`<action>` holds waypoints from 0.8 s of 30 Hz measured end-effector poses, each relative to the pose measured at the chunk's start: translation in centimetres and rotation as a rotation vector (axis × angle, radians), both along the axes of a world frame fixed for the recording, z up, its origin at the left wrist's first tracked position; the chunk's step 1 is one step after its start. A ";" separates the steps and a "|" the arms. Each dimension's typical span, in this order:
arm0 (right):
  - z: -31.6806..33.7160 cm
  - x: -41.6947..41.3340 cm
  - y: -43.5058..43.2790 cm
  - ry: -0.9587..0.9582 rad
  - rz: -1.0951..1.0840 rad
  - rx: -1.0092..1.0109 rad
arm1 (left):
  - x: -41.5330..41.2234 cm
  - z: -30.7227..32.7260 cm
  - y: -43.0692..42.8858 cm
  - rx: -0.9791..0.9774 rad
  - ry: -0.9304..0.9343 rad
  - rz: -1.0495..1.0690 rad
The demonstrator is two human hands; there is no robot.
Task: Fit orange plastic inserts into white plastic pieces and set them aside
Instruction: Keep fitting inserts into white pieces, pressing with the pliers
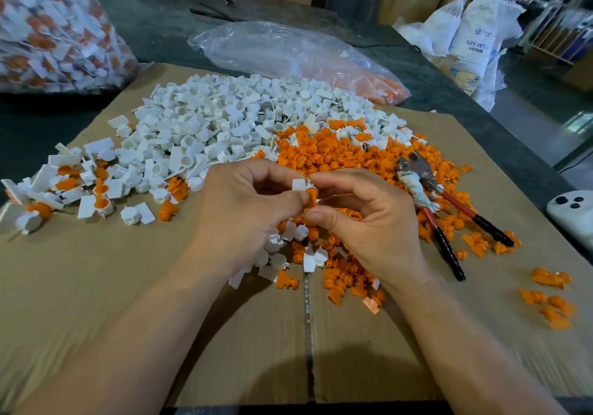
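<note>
Mid-fit, I'd say: left hand (244,209) pinches a white piece (299,185), right hand (369,222) pinches the orange insert (312,199) against it, centre frame. Next probably a firm push, then onto the finished bunch (99,201) at left.

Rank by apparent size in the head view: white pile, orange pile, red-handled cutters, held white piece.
1. white pile
2. orange pile
3. red-handled cutters
4. held white piece, only partly visible

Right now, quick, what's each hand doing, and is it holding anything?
Left hand: pinches a white piece.
Right hand: pinches an orange insert against that piece.
</note>
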State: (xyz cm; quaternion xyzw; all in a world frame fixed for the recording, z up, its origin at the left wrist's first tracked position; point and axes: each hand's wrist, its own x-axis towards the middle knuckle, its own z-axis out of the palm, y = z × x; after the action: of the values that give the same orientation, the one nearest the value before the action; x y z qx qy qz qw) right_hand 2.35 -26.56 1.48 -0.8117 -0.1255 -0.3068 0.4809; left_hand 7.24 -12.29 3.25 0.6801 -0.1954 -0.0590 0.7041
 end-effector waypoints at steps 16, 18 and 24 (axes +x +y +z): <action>0.1 0.0 -0.3 -0.065 -0.043 -0.121 | -0.1 -0.3 0.0 0.087 -0.108 0.067; 0.0 0.0 -0.3 -0.066 -0.072 -0.168 | 0.0 -0.4 0.0 0.092 -0.070 0.041; -0.3 -0.1 -0.4 0.017 -0.152 -0.027 | 0.4 -0.3 0.1 0.015 0.052 -0.085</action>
State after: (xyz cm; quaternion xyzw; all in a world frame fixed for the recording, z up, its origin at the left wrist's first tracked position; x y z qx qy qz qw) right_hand 2.20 -26.92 1.14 -0.8280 -0.0637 -0.3336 0.4462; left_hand 7.61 -12.17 2.94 0.6747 -0.2053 -0.1080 0.7007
